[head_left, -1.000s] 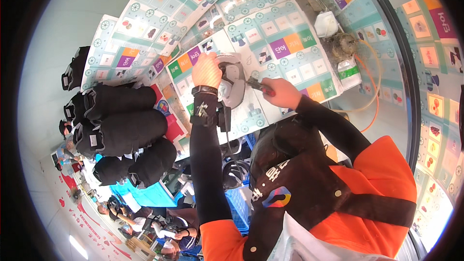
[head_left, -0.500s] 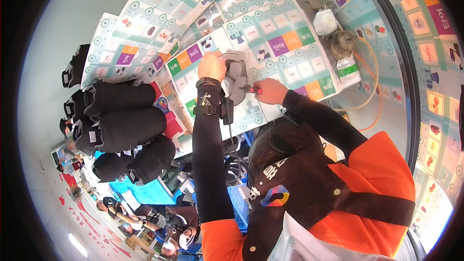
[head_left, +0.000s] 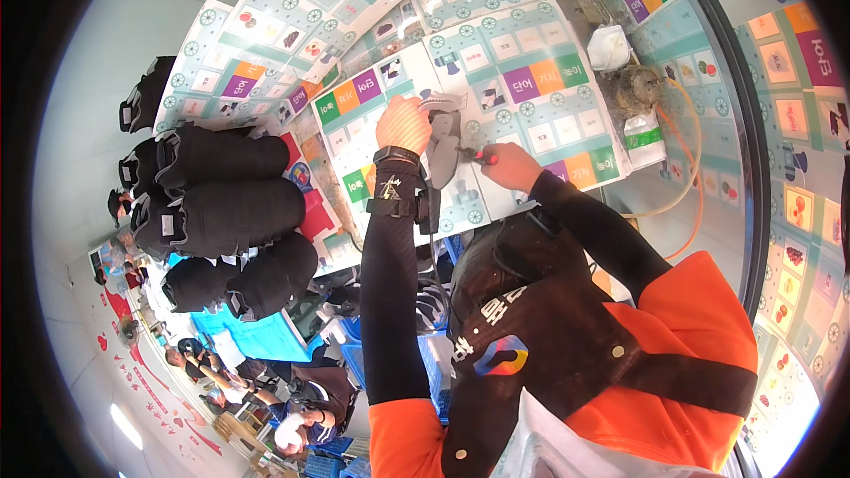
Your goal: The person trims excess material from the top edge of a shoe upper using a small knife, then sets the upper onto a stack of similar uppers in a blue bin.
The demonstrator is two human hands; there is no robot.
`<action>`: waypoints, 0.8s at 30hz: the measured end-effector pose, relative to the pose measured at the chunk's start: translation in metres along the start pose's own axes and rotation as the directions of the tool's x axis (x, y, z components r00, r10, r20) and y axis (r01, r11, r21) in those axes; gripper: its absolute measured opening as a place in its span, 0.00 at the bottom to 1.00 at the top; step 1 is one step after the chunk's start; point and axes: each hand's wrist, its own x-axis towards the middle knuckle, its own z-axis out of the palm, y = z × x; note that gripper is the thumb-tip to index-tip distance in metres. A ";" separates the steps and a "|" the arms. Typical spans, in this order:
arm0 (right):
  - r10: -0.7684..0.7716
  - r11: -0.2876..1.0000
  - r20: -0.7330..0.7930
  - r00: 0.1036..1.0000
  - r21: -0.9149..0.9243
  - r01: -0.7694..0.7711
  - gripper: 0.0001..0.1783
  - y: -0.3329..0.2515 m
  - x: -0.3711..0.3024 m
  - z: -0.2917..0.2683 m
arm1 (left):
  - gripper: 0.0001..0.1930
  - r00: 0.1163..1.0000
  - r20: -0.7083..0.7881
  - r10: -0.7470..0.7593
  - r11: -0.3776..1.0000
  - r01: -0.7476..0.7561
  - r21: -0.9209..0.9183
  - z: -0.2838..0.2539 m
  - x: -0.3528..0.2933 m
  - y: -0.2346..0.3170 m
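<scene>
My left hand [head_left: 403, 127] is closed on a grey shoe upper [head_left: 443, 149] and keeps it over the sheet-covered tabletop. Pale edging shows at the far end of this piece; its near left side is partly hidden behind my wrist, which wears a black band. In my right hand [head_left: 513, 166] is a small tool with a red handle [head_left: 485, 158]. Its dark tip lies at the right edge of the grey upper; whether it touches the piece, and what kind of tool it is, I cannot make out.
Printed sheets [head_left: 544, 137] cover the bench and the wall. Stacked black shoe uppers [head_left: 239, 212] stand at the left. At right are a white cup-shaped item [head_left: 609, 48], a crusted round pot [head_left: 634, 91], a white-and-green packet [head_left: 644, 138] and hoses [head_left: 695, 146]. Co-workers [head_left: 305, 420] sit lower left.
The whole view has shifted slightly. The tool's tip has tilted a little toward the far side along the grey upper's edge. Both hands keep their grip.
</scene>
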 end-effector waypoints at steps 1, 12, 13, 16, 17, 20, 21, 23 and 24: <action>-0.022 0.999 0.070 0.997 -0.041 0.024 0.17 -0.003 0.000 0.000 | 0.08 1.000 0.026 -0.007 1.000 0.007 0.009 0.002 0.000 -0.003; -0.127 0.989 0.114 0.985 0.095 0.117 0.19 -0.006 0.011 0.024 | 0.12 0.999 0.031 -0.034 0.999 0.035 -0.022 0.001 -0.027 -0.047; 0.007 0.963 0.350 0.937 0.250 -0.101 0.19 0.000 0.017 0.025 | 0.13 0.996 0.038 -0.082 0.996 0.083 -0.045 0.001 -0.036 -0.047; -0.182 0.740 0.250 0.951 0.672 -0.035 0.20 0.056 0.018 0.005 | 0.10 0.909 -0.383 -0.166 0.982 0.116 -0.151 0.030 -0.044 -0.004; -0.153 0.717 0.221 0.963 0.695 -0.046 0.20 0.045 0.011 -0.003 | 0.09 0.946 -0.286 -0.151 0.988 0.141 -0.054 0.010 -0.051 0.003; -0.009 0.845 0.170 0.985 0.529 -0.083 0.15 0.018 -0.001 -0.032 | 0.05 0.879 -0.414 -0.238 0.953 0.129 -0.274 -0.036 -0.070 0.014; 0.065 0.878 0.233 0.970 0.450 -0.166 0.15 0.006 0.002 -0.036 | 0.04 0.874 -0.426 -0.234 0.957 0.131 -0.258 -0.041 -0.077 0.009; -0.004 0.874 0.255 0.967 0.472 -0.120 0.15 0.006 0.013 -0.025 | 0.06 0.875 -0.403 -0.267 0.943 0.153 -0.294 -0.028 -0.089 -0.005; -0.069 0.881 0.256 0.964 0.469 -0.062 0.14 0.010 0.018 -0.019 | 0.06 0.887 -0.368 -0.279 0.941 0.177 -0.287 -0.015 -0.094 -0.010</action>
